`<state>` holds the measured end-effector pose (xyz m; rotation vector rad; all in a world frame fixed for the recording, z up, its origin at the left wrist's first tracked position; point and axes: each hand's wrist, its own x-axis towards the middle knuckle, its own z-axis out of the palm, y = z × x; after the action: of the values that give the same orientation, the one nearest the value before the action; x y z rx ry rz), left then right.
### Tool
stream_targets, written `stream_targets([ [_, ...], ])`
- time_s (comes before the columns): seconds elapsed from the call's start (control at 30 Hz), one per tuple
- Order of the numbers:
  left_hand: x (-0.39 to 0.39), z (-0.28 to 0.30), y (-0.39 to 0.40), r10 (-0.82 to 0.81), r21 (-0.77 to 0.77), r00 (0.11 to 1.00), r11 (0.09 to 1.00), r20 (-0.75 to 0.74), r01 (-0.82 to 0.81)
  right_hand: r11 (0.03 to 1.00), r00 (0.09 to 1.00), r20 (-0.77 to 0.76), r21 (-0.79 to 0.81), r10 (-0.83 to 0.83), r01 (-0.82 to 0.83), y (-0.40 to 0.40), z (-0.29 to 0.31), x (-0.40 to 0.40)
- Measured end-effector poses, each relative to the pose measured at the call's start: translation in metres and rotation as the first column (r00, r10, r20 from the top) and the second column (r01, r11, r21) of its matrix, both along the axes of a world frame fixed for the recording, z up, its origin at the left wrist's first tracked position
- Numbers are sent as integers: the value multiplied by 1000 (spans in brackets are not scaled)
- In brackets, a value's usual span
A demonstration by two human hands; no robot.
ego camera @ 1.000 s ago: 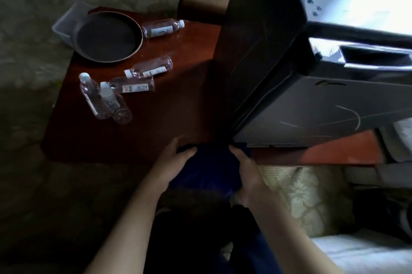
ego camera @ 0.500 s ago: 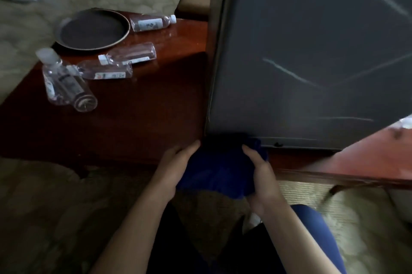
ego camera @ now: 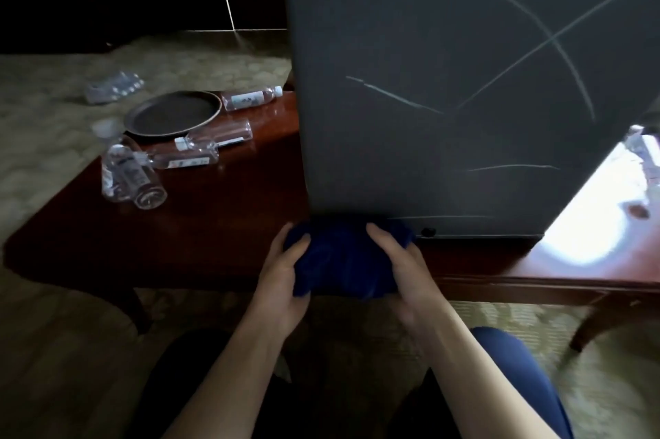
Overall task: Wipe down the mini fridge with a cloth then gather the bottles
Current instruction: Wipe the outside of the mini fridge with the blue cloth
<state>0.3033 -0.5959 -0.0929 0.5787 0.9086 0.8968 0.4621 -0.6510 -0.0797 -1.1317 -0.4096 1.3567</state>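
You hold the blue cloth (ego camera: 344, 256) with both hands. Your left hand (ego camera: 282, 281) has its fingers curled round the left end, and your right hand (ego camera: 403, 271) has its fingers curled round the right end. The cloth is bunched up into a soft lump, longer from side to side than from front to back.

The mini fridge (ego camera: 446, 81) is right in front of you, just past the cloth. Its dark side goes straight up from where your hands are. The top edge of the cloth sits at the bottom of that side and looks like it touches it. So I think the next move is up and away from you, rubbing the cloth along the dark side. Both hands are about the same way off from it. The side has thin pale lines on it.

The fridge stands on a low wooden table (ego camera: 214, 235). The front edge of the table is right under your hands, so mind you don't drag the cloth off it.

The bottles (ego camera: 132, 174) lie on their sides far off to your left, next to a round tray (ego camera: 173, 113). Your left hand is the nearer one to them. The table between is bare, so there is room to reach.
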Motion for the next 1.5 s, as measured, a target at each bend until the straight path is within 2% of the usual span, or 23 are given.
stream_targets([
  [0.13, 5, -12, 10, 14, -33, 1000, 999, -15, -14, 998, 991, 133, -57, 15, -8, 20, -7, -4],
  [0.3, 4, -13, 24, -113, -74, 949, 993, -296, 96, 978, 994, 94, -195, -60, 77, 29, -17, -6],
  [0.43, 8, -6, 32, -75, 77, 884, 989, -461, 124, 969, 990, 118, -223, -79, 104, 34, -12, -6],
  [0.57, 21, -2, 20, 122, 219, 891, 975, -437, -26, 966, 978, 188, -221, -94, 136, 35, -13, -3],
  [0.7, 50, -2, 5, 290, 350, 863, 926, -414, -143, 951, 940, 275, -171, -204, 257, 34, -13, 9],
  [0.8, 68, 1, -4, 337, 446, 827, 887, -450, -119, 933, 907, 285, -89, -311, 348, 28, -11, 21],
  [0.9, 63, 1, 3, 304, 480, 794, 877, -527, -17, 930, 911, 250, -84, -328, 358, 30, -13, 22],
  [1.0, 45, -6, 15, 256, 415, 748, 909, -613, 29, 942, 950, 234, -214, -207, 258, 40, -18, 10],
  [1.1, 34, -6, 26, 195, 271, 765, 962, -614, -27, 942, 966, 237, -290, -102, 171, 48, -20, 3],
  [1.23, 34, 0, 26, 157, 133, 768, 987, -621, -94, 941, 945, 304, -267, -124, 210, 45, -23, -1],
  [1.37, 41, -1, 13, 171, -52, 856, 973, -488, -224, 936, 906, 397, -239, -147, 257, 38, -17, 6],
  [1.5, 69, -10, 7, 272, -41, 829, 942, -489, -333, 918, 824, 541, -222, -165, 330, 30, -19, 27],
])
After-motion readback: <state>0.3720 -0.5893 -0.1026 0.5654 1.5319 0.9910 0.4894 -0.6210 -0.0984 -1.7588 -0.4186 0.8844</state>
